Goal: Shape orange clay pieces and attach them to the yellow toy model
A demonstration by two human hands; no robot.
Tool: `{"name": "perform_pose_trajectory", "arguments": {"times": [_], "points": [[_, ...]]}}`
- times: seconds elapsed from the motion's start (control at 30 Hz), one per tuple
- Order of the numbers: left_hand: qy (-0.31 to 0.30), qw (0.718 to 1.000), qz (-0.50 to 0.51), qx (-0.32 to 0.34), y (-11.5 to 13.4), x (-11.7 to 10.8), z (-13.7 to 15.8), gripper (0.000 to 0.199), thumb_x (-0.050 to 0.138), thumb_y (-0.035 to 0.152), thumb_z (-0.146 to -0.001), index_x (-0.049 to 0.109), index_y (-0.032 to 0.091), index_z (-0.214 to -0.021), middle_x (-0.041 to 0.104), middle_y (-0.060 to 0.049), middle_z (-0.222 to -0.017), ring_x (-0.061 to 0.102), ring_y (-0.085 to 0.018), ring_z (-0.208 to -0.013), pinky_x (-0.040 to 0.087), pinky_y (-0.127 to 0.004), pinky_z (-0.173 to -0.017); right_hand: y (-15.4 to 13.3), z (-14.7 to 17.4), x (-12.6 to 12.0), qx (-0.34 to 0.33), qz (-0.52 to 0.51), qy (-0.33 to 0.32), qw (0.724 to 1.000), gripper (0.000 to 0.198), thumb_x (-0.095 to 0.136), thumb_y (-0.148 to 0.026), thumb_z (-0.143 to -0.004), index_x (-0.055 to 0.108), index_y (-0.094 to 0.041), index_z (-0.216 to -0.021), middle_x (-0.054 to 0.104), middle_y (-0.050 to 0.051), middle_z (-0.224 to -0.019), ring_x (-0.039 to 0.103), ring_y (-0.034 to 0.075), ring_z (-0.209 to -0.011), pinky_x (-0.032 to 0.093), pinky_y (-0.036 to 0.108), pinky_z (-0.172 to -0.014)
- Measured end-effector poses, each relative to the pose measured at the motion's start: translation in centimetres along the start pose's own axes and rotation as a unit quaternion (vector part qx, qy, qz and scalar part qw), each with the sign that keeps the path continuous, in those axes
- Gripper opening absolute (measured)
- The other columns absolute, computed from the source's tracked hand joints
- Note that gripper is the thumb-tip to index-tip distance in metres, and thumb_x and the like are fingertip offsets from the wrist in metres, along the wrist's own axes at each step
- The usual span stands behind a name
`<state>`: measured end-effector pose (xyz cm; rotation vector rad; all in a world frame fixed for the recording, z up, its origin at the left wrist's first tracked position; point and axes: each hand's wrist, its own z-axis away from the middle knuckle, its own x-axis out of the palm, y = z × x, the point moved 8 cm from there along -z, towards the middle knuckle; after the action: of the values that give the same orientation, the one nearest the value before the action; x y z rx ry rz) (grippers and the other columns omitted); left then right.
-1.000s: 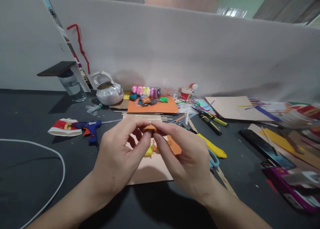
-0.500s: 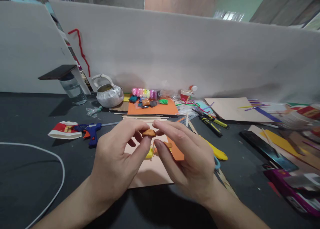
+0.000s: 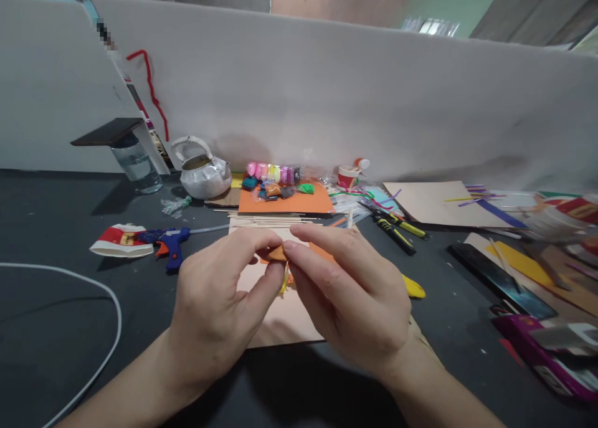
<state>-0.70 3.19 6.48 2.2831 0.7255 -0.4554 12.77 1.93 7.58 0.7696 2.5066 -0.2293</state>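
Note:
A small piece of orange modelling clay (image 3: 275, 253) is pinched between the thumb and fingers of my left hand (image 3: 222, 291). My right hand (image 3: 352, 291) presses its fingertips against the clay's right end; its thumb is mostly hidden behind the fingers. Both hands hover over a pale sheet of card (image 3: 280, 328) on the dark table. Behind and below the fingers, small yellow and orange pieces (image 3: 283, 285) show on the card, largely covered. Thin wooden sticks (image 3: 275, 219) lie just beyond the hands.
A blue glue gun (image 3: 174, 247) rests at left, near a silver kettle (image 3: 205, 177) and a water jar (image 3: 137, 166). Bagged coloured clay (image 3: 273, 174) sits on orange paper (image 3: 308, 202) at the back. Pliers (image 3: 395, 233), a phone (image 3: 499, 281) and a purple tool (image 3: 544, 356) lie at right.
My right hand has moved left and closed its fingertips onto the orange clay, which only my left hand was pinching before. The left hand has stayed nearly in place.

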Motion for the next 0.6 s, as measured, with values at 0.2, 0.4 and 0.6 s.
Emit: {"name": "perform_pose_trajectory", "arguments": {"times": [0.2, 0.4, 0.6], "points": [[0.004, 1.000, -0.007, 0.009, 0.28, -0.24, -0.09, 0.016, 0.060, 0.008, -0.091, 0.064, 0.022, -0.097, 0.074, 0.007, -0.085, 0.069, -0.007, -0.076, 0.052, -0.016, -0.075, -0.07, -0.04, -0.04, 0.001, -0.014, -0.006, 1.000, 0.027, 0.064, -0.006, -0.091, 0.070, -0.015, -0.116, 0.077, 0.017, -0.117, 0.076, 0.024, -0.099, 0.066, 0.037, -0.081], [0.002, 1.000, 0.006, 0.029, 0.70, -0.10, -0.35, 0.016, 0.057, 0.005, -0.092, 0.064, 0.019, -0.096, 0.069, 0.005, -0.084, 0.063, -0.007, -0.076, 0.048, -0.017, -0.075, 0.04, -0.03, -0.12, 0.005, -0.043, 0.005, 0.999, 0.024, 0.065, -0.006, -0.093, 0.068, -0.010, -0.117, 0.076, 0.017, -0.115, 0.073, 0.021, -0.105, 0.064, 0.035, -0.086], [-0.047, 0.997, 0.026, 0.047, 0.94, 0.58, -0.38, 0.017, 0.054, 0.002, -0.092, 0.066, 0.013, -0.096, 0.065, 0.000, -0.089, 0.060, -0.009, -0.083, 0.047, -0.019, -0.079, 0.28, 0.04, -0.04, 0.013, -0.060, 0.002, 0.998, 0.019, 0.069, -0.008, -0.092, 0.070, -0.010, -0.110, 0.075, 0.017, -0.115, 0.072, 0.021, -0.106, 0.063, 0.034, -0.089]]}}
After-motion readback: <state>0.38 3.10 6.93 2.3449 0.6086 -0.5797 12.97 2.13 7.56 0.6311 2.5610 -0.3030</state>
